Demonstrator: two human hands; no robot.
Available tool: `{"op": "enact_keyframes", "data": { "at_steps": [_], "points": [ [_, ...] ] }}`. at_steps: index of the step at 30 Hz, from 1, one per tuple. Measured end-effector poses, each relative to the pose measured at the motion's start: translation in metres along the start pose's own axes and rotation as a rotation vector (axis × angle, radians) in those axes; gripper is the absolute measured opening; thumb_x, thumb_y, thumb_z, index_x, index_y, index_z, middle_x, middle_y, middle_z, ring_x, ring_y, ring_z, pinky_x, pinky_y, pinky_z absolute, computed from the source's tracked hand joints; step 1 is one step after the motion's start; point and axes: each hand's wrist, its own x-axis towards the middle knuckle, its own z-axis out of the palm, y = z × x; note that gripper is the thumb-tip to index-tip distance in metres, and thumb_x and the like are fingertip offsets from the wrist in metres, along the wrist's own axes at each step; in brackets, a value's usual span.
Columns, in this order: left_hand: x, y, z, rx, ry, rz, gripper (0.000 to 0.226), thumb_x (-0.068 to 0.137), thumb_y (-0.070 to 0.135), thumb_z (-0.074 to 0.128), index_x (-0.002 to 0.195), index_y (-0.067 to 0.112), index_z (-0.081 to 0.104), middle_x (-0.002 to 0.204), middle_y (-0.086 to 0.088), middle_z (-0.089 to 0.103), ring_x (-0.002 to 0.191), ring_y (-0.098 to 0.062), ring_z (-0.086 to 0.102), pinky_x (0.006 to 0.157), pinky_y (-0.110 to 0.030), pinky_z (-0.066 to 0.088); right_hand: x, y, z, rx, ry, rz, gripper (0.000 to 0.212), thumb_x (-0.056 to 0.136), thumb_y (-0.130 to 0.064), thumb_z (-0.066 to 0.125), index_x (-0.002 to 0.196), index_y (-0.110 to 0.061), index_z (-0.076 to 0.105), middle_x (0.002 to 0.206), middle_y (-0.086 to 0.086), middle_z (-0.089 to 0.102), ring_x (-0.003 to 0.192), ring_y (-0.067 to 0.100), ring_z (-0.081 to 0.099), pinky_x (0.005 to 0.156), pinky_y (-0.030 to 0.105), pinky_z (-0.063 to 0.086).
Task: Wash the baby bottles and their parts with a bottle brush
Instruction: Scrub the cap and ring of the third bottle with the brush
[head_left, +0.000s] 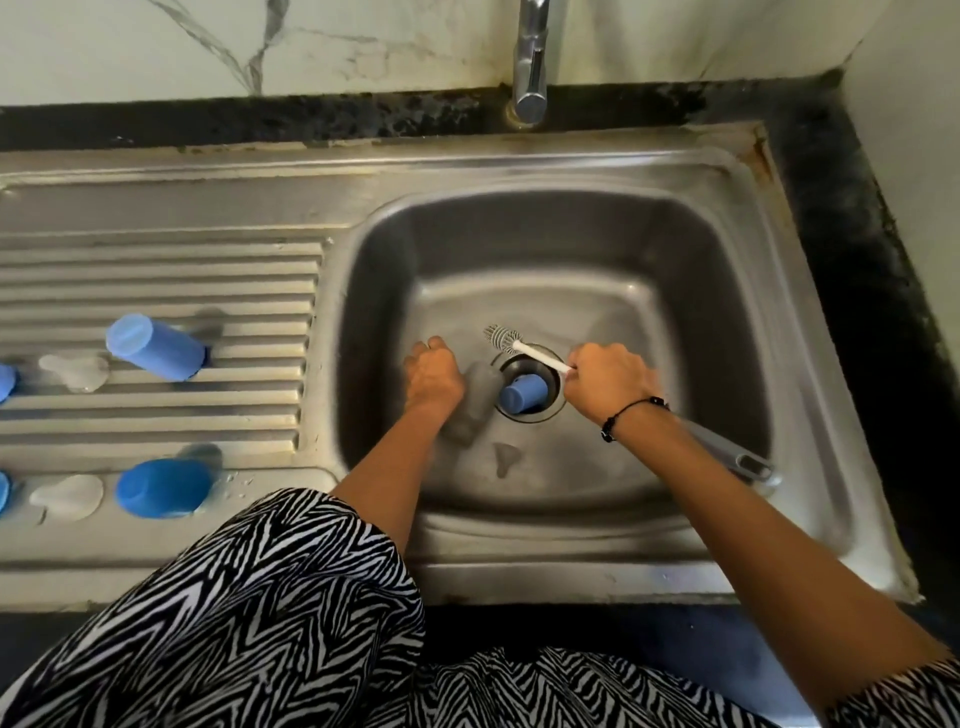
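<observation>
Down in the sink (701, 249), left hand (432, 378) grips the clear bottle (475, 402); right hand (607, 382) pinches the small brush (524, 349), bristles pointing away beyond the bottle.

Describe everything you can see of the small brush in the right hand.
The small brush has a thin white handle and a short head of grey-white bristles. The right hand grips the handle's near end, fingers curled round it. It lies nearly level, head pointing away and left, over the sink floor just beyond the drain. Whether the bristles touch the steel is unclear.
</observation>
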Motion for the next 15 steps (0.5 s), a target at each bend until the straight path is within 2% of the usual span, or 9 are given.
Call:
{"op": "enact_keyframes", "data": {
  "at_steps": [4, 7, 9, 10, 12, 13, 15],
  "points": [
    [0.002, -0.002, -0.001, 0.101, -0.044, -0.024, 0.047, 0.094, 0.019, 0.052, 0.135, 0.0, 0.038, 0.139, -0.022, 0.036, 0.129, -0.038, 0.035, 0.106, -0.04, 0.033, 0.009, 0.002, 0.004, -0.005, -0.018, 0.008, 0.026, 0.091, -0.019, 0.045, 0.11, -0.015, 0.062, 0.103, 0.011, 0.061, 0.083, 0.028, 0.052, 0.068, 0.029, 0.037],
    [-0.007, 0.002, -0.002, 0.169, 0.076, 0.051, 0.04, 0.094, 0.017, 0.049, 0.131, 0.002, 0.043, 0.135, -0.02, 0.041, 0.126, -0.035, 0.037, 0.104, -0.038, 0.034, 0.011, 0.004, 0.008, -0.006, -0.009, 0.013, 0.025, 0.092, -0.019, 0.046, 0.109, -0.014, 0.063, 0.09, 0.008, 0.055, 0.077, 0.026, 0.046, 0.067, 0.029, 0.037],
    [-0.02, 0.014, 0.004, 0.307, 0.087, 0.268, 0.033, 0.094, 0.013, 0.047, 0.125, 0.004, 0.05, 0.127, -0.016, 0.05, 0.118, -0.033, 0.046, 0.095, -0.036, 0.04, 0.011, 0.006, 0.01, -0.003, -0.005, 0.01, 0.025, 0.091, -0.019, 0.046, 0.109, -0.014, 0.063, 0.088, 0.007, 0.054, 0.078, 0.027, 0.048, 0.067, 0.029, 0.037],
    [-0.029, 0.021, 0.008, 0.419, 0.058, 0.437, 0.031, 0.093, 0.012, 0.047, 0.122, 0.007, 0.053, 0.124, -0.014, 0.055, 0.112, -0.031, 0.052, 0.089, -0.036, 0.043, 0.011, 0.007, 0.01, 0.0, -0.005, 0.008, 0.025, 0.091, -0.019, 0.047, 0.11, -0.014, 0.063, 0.092, 0.008, 0.057, 0.082, 0.029, 0.052, 0.067, 0.029, 0.037],
    [-0.044, 0.03, 0.019, 0.576, -0.101, 0.777, 0.03, 0.092, 0.009, 0.046, 0.12, 0.011, 0.056, 0.123, -0.013, 0.057, 0.111, -0.031, 0.054, 0.087, -0.036, 0.042, 0.011, 0.008, 0.011, 0.006, -0.002, 0.007, 0.026, 0.092, -0.021, 0.048, 0.112, -0.015, 0.063, 0.104, 0.011, 0.062, 0.094, 0.032, 0.058, 0.069, 0.029, 0.038],
    [-0.048, 0.032, 0.023, 0.629, -0.238, 0.871, 0.032, 0.092, 0.007, 0.045, 0.122, 0.009, 0.054, 0.127, -0.015, 0.051, 0.116, -0.033, 0.05, 0.089, -0.037, 0.041, 0.01, 0.009, 0.011, 0.008, 0.001, 0.009, 0.026, 0.092, -0.021, 0.049, 0.113, -0.015, 0.063, 0.107, 0.012, 0.062, 0.097, 0.032, 0.058, 0.069, 0.029, 0.038],
    [-0.053, 0.031, 0.027, 0.748, -0.422, 0.917, 0.036, 0.094, 0.003, 0.042, 0.13, 0.005, 0.047, 0.133, -0.019, 0.04, 0.124, -0.037, 0.041, 0.093, -0.04, 0.039, 0.009, 0.01, 0.012, 0.007, 0.008, 0.008, 0.026, 0.092, -0.021, 0.049, 0.114, -0.015, 0.063, 0.108, 0.012, 0.063, 0.098, 0.032, 0.059, 0.07, 0.029, 0.039]
  ]
}}
